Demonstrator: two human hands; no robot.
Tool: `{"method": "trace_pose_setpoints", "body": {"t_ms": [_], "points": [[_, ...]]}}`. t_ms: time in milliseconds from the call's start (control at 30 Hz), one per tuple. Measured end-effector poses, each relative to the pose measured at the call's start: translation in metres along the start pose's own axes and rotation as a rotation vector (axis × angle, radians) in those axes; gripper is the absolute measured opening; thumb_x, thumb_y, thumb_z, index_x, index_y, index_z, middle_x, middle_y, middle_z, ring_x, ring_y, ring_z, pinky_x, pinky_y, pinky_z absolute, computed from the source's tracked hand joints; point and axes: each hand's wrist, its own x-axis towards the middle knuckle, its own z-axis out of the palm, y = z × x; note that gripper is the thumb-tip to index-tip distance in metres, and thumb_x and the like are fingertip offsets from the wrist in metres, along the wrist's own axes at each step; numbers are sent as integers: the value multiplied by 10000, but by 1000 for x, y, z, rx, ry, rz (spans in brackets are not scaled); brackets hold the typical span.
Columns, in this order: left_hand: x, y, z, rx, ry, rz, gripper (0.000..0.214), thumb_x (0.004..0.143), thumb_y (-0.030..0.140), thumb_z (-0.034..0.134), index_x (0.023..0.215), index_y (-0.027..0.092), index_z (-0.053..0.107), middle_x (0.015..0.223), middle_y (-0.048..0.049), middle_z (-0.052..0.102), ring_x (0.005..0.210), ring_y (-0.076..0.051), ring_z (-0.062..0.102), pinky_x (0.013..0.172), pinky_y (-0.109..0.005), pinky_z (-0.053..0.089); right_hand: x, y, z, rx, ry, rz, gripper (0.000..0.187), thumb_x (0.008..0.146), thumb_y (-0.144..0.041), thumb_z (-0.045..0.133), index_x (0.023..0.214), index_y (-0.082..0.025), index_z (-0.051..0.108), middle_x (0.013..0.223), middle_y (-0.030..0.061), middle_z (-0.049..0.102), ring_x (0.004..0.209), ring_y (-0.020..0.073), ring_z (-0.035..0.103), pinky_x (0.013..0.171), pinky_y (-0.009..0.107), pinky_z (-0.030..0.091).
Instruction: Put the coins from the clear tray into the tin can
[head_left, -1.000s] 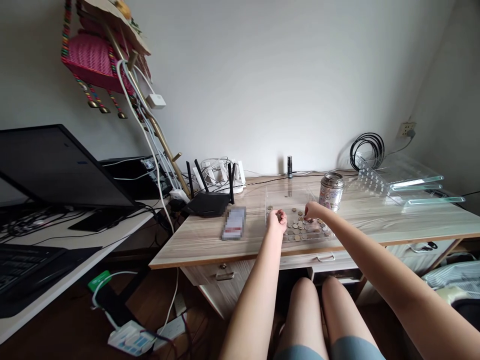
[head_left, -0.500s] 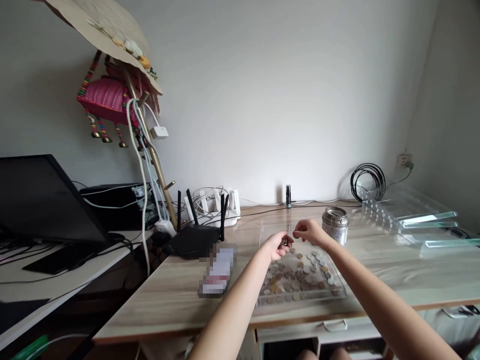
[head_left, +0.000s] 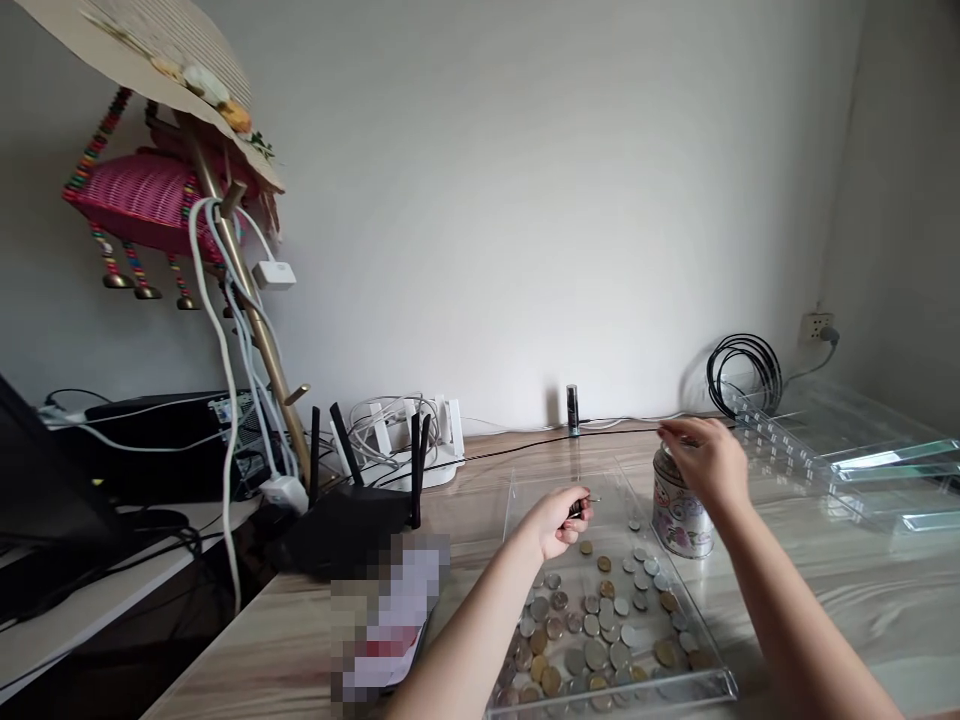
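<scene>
My left hand (head_left: pixel 559 522) is closed around several coins (head_left: pixel 576 508), whose dark edges show between the fingers, above a clear acrylic tray (head_left: pixel 701 655). One thin coin pokes out past the fingertips. Gold and silver coins (head_left: pixel 596 655) lie scattered over the tray, thickest toward its near side. Right of the tray stands a round metal tin (head_left: pixel 681 518) with a purple flower print. My right hand (head_left: pixel 709 462) is over the tin's lid, fingertips pinched together at the top. Whatever it pinches is hidden, and the hand covers most of the lid.
A phone-like blurred object (head_left: pixel 390 630) lies left of the tray. Behind it are a black router (head_left: pixel 341 525) and a white router (head_left: pixel 420 465) with tangled cables. A small black bottle (head_left: pixel 573 410) stands by the wall. Clear acrylic pieces (head_left: pixel 862 465) and coiled black cable (head_left: pixel 744 375) are at right.
My right hand has moved from beside the left hand to the top of the tin. The left hand stays over the tray, still holding coins. The view has tilted and come closer.
</scene>
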Motion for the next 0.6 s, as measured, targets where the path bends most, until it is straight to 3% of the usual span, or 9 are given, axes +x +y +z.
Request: {"method": "trace_pose_setpoints", "body": {"t_ms": [133, 300, 367, 500, 533, 600], "points": [[-3, -4, 1, 38, 108, 91, 137, 691, 246, 477, 638, 152, 393, 541, 54, 412, 338, 10, 207, 329, -142, 23, 12, 36, -8, -151, -102, 180, 223, 614, -404, 545, 708, -239, 661, 677, 13, 629, 663, 170, 542, 526, 249, 349], [-9, -6, 2, 71, 131, 158, 137, 673, 255, 485, 637, 153, 401, 546, 49, 433, 339, 6, 229, 340, -156, 32, 12, 52, -3, -62, -186, 190, 252, 611, -427, 540, 677, -221, 670, 656, 17, 639, 599, 160, 558, 510, 244, 365], [-9, -7, 2, 77, 127, 161, 148, 670, 265, 495, 638, 153, 404, 549, 48, 438, 340, 6, 231, 344, -159, 33, 10, 48, -3, -32, -141, 157, 267, 628, -440, 535, 684, -218, 671, 669, 24, 643, 628, 173, 567, 545, 259, 387], [-9, -8, 1, 73, 121, 200, 163, 676, 282, 505, 645, 151, 412, 555, 49, 431, 345, 7, 235, 344, -161, 32, -4, 22, 1, 106, 180, -57, 280, 730, -375, 473, 846, -192, 650, 833, 61, 636, 809, 194, 550, 745, 325, 401], [-9, -8, 1, 74, 116, 220, 168, 677, 288, 512, 652, 151, 416, 560, 49, 430, 348, 7, 241, 343, -161, 33, -10, 13, 4, 154, 198, -129, 276, 749, -346, 456, 886, -187, 636, 855, 68, 628, 818, 188, 544, 760, 329, 400], [-11, -8, 2, 85, 97, 260, 184, 677, 307, 532, 681, 153, 431, 582, 48, 436, 355, 8, 256, 341, -159, 34, -24, -9, 14, 243, 59, -242, 277, 769, -310, 434, 946, -190, 611, 877, 72, 613, 775, 167, 547, 721, 307, 421]]}}
